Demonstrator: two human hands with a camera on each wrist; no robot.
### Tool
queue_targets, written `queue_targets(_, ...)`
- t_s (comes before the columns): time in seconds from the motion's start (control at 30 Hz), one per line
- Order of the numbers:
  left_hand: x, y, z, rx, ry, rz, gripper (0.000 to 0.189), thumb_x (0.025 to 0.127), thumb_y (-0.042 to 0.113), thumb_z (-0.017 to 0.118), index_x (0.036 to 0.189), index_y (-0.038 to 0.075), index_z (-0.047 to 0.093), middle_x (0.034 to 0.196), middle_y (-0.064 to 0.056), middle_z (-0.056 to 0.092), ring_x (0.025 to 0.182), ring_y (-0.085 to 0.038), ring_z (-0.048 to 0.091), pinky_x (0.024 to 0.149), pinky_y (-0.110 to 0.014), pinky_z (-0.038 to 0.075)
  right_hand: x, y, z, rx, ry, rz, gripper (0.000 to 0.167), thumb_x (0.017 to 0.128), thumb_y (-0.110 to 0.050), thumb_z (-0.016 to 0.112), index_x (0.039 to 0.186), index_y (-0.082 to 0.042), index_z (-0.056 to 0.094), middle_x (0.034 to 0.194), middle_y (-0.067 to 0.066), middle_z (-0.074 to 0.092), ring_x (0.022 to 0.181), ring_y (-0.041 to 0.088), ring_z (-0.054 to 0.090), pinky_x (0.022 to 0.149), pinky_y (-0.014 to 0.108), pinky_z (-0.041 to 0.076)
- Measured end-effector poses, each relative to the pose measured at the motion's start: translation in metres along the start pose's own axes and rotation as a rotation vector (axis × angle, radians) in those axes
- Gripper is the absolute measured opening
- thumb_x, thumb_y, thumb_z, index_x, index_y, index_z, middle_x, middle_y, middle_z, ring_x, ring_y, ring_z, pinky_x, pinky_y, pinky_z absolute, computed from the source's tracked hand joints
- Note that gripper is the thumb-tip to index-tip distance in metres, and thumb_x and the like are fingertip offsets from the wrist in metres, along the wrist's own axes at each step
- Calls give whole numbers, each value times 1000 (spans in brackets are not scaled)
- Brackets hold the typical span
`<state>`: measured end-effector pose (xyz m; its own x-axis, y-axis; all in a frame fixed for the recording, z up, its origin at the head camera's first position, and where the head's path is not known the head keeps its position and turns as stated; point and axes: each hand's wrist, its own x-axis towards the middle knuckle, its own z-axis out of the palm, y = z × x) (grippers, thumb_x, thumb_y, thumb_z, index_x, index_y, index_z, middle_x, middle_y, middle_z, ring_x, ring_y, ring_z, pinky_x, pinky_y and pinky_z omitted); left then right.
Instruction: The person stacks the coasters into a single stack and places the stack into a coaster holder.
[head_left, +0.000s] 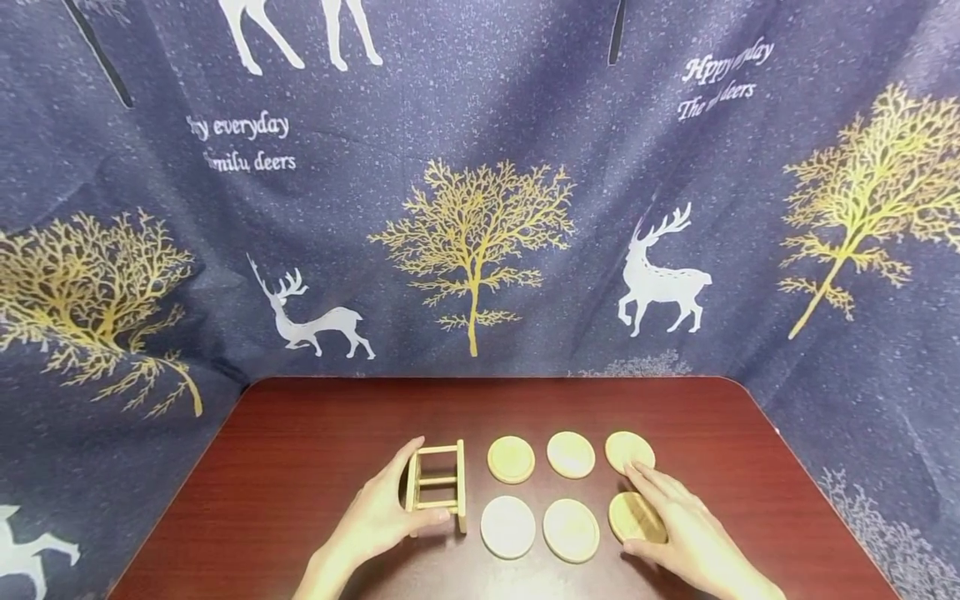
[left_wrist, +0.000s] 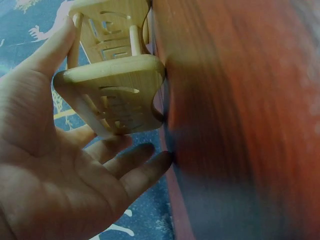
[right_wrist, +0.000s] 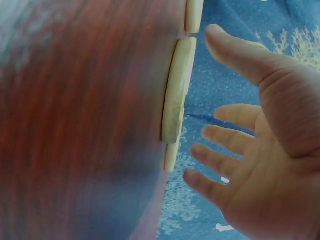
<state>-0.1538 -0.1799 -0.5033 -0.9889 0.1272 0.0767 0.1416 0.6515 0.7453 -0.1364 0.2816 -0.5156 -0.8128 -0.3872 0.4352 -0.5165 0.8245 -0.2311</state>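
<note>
At the left of the coasters, a small wooden coaster rack (head_left: 461,490) with slatted side panels and round crossbars rests on the table. My left hand (head_left: 378,510) holds it, thumb over the near end and fingers along its left side; the left wrist view shows the cut-out panel (left_wrist: 112,77) between thumb and fingers. My right hand (head_left: 693,529) hovers with spread fingers over the near right coaster (head_left: 632,518), covering part of it. Its fingertips overlap the far right coaster (head_left: 624,448) in the head view. In the right wrist view, the hand stands apart from a coaster's edge (right_wrist: 178,95).
More round wooden coasters lie flat between rack and right hand: far left coaster (head_left: 512,459), far middle coaster (head_left: 571,454), near left coaster (head_left: 507,527), near middle coaster (head_left: 572,531). The reddish-brown table (head_left: 315,433) ends at a blue patterned cloth (head_left: 510,358) behind.
</note>
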Motion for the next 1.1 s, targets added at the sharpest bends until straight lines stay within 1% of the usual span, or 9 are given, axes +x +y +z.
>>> queue_targets(0.07,0,2,-1,-17,-6,-9,118,71,50,105,169,23,46,142,-12,70,100,-17,70,83,-40,57,-1,0,-3,14,-56,46,101,69,-48,103,153,-9,66,151,13,67,131,38,67,95,60,58)
queue_targets(0.17,1,5,-1,-13,2,-11,119,69,52,106,169,24,47,140,-11,71,102,-18,70,86,-43,58,-1,-2,-7,61,-142,119,99,70,-45,105,155,-12,65,152,13,66,133,38,66,94,60,60)
queue_targets(0.3,2,8,-1,14,11,-16,121,66,56,105,168,26,47,142,-11,72,109,-25,72,92,-52,58,0,-2,-9,132,-214,157,99,69,-36,107,155,-11,64,153,16,64,136,43,64,94,62,60)
queue_targets(0.67,1,6,-2,-11,8,-38,121,66,56,106,168,29,47,138,-13,73,85,-14,70,86,-49,58,-4,4,0,91,-126,93,99,62,-34,109,150,-12,69,143,7,72,124,36,70,95,58,59)
queue_targets(0.73,1,6,-2,-21,6,-46,121,66,55,106,168,29,47,137,-14,74,81,-15,70,85,-48,58,-5,5,2,95,-111,79,97,62,-35,108,149,-11,70,141,6,73,123,34,70,94,54,60)
queue_targets(0.8,0,6,-2,-21,8,-47,121,65,54,106,168,29,47,137,-13,74,87,-16,70,87,-49,58,-7,7,4,92,-92,60,95,63,-36,108,147,-11,72,139,5,74,122,31,70,94,47,60)
queue_targets(0.97,0,9,-3,-19,13,-46,120,66,52,107,168,27,48,140,-12,73,100,-22,72,92,-54,58,-9,11,9,91,-21,1,91,61,-34,108,142,-9,74,135,5,76,119,28,70,102,15,45)
queue_targets(1.03,-1,10,-3,-20,11,-53,120,66,52,107,168,27,48,141,-13,73,97,-20,72,92,-54,58,-9,12,11,96,-3,-19,91,60,-34,108,142,-9,74,134,6,76,118,28,70,104,8,37)
queue_targets(1.1,-2,9,-4,-27,4,-62,120,67,51,107,168,27,47,142,-15,72,84,-16,71,90,-52,58,-10,13,12,102,6,-31,91,60,-33,108,141,-8,75,134,6,76,118,28,70,105,6,33)
